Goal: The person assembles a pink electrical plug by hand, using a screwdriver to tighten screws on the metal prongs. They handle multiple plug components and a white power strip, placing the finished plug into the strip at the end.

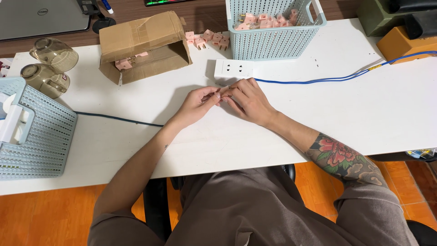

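Close by: hands [223, 95] pinch sth tiny; socket block [233, 69] just behind, w/ blue cable [318, 80].

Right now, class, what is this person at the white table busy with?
Both hands meet just below a white rectangular socket block with a blue cable. The left hand and right hand pinch something too small to identify. Small pink plastic plugs lie beside an open cardboard box and fill a pale blue plastic basket.

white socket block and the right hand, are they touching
Cannot tell. In the head view the right hand's fingertips end right at the near edge of the white socket block, with no plain gap and no plain contact. The left hand meets it fingertip to fingertip.
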